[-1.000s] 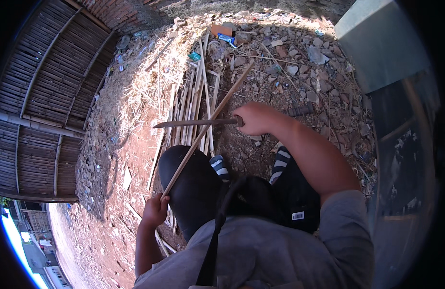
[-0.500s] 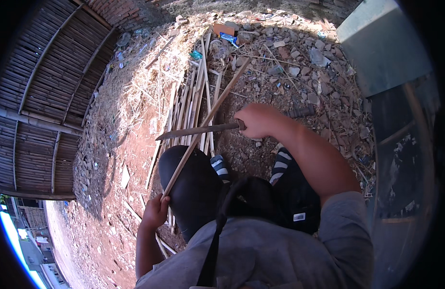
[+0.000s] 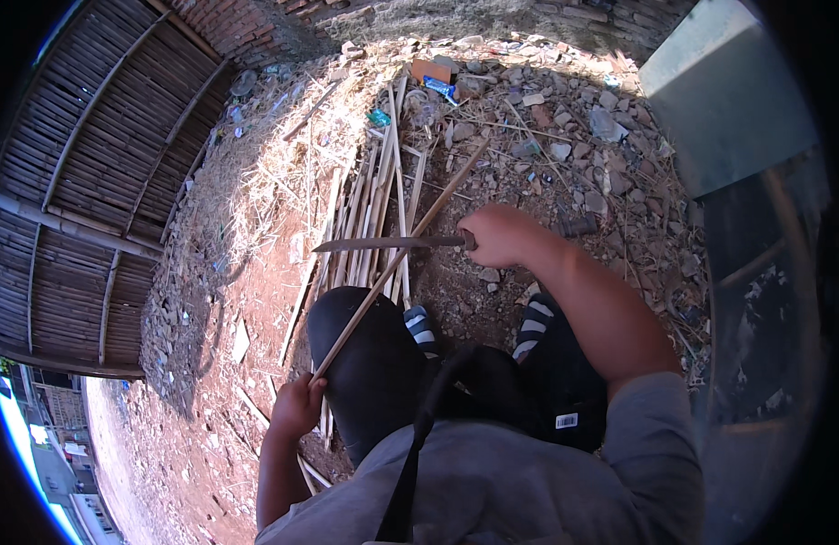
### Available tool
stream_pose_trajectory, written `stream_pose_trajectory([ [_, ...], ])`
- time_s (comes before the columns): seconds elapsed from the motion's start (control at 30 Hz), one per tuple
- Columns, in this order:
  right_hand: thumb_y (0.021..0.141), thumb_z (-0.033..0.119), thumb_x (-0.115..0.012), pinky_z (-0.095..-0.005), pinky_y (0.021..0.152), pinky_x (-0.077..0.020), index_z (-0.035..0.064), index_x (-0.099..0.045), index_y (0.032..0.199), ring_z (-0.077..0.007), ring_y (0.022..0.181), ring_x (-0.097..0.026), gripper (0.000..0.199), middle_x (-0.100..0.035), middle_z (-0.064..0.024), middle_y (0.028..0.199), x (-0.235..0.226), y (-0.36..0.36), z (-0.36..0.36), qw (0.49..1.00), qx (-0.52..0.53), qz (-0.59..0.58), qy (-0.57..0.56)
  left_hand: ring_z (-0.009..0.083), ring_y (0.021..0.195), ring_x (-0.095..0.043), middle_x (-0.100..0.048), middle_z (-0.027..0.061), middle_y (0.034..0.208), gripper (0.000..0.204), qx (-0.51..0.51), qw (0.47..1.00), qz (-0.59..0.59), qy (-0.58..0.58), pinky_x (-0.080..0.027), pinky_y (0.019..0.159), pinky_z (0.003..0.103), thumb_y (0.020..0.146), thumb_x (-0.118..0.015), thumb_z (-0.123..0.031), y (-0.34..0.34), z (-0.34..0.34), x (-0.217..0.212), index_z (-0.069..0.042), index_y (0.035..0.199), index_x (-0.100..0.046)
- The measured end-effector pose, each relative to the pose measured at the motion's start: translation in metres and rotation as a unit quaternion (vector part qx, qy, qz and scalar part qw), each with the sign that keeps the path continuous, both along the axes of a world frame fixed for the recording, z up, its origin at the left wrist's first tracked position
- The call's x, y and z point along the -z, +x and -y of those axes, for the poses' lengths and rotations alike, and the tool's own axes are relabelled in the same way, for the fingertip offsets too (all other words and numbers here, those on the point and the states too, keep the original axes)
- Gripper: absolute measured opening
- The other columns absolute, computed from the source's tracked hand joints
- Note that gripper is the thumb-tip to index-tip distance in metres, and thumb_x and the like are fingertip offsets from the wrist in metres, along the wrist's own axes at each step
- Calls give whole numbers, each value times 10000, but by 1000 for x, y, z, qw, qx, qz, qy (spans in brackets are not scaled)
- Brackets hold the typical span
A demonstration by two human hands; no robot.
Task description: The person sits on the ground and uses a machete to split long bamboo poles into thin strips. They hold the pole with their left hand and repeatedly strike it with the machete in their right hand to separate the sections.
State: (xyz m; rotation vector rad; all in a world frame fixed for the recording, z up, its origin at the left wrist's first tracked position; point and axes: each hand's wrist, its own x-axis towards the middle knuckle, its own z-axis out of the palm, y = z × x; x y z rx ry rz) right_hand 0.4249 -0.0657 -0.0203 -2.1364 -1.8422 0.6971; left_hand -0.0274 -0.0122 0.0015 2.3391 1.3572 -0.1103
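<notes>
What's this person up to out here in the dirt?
A person sits on bare ground, working a bamboo strip. The left hand grips its near end by the knee; the right hand holds a long knife with its blade laid across the strip. More split bamboo strips lie piled just ahead.

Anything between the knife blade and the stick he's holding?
Nothing visible. The right hand holds the knife flat across the long stick, which the left hand grips at its lower end. Blade and stick cross directly; whether they touch is unclear.
</notes>
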Motion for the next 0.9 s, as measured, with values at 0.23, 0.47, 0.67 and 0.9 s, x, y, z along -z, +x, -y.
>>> stream_pose_trajectory([
  [0.23, 744, 235, -740, -448, 843, -539, 46, -716, 1043, -361, 991, -676, 355, -714, -199, 1014, 20, 63, 1, 973, 193, -117, 41, 489, 730, -638, -636, 280, 732, 346, -5, 999, 49, 0, -483, 632, 521, 1012, -552, -291, -6, -6, 12, 32, 909, -623],
  [0.47, 756, 245, -733, -472, 815, -545, 67, -707, 961, -368, 942, -681, 273, -705, -172, 938, 0, 1, 2, 998, 8, -53, -13, 493, 747, -638, -637, 283, 741, 333, -18, 998, 41, -41, -483, 645, 520, 1010, -554, -280, 4, 1, -4, 32, 924, -632],
  [0.67, 781, 245, -744, -469, 778, -540, 55, -700, 1040, -369, 886, -689, 324, -706, -184, 920, 17, 47, -4, 993, 88, -74, 21, 492, 759, -639, -634, 277, 736, 317, 2, 999, 36, 16, -483, 642, 526, 1002, -561, -267, -5, -4, 11, 28, 908, -634],
  [0.9, 775, 222, -705, -469, 805, -549, 51, -701, 1051, -359, 925, -686, 324, -710, -188, 964, 23, 27, 0, 994, 69, -58, 63, 484, 750, -647, -640, 272, 733, 351, -9, 999, 30, -23, -491, 648, 513, 1011, -548, -296, 2, -2, -2, 31, 922, -639],
])
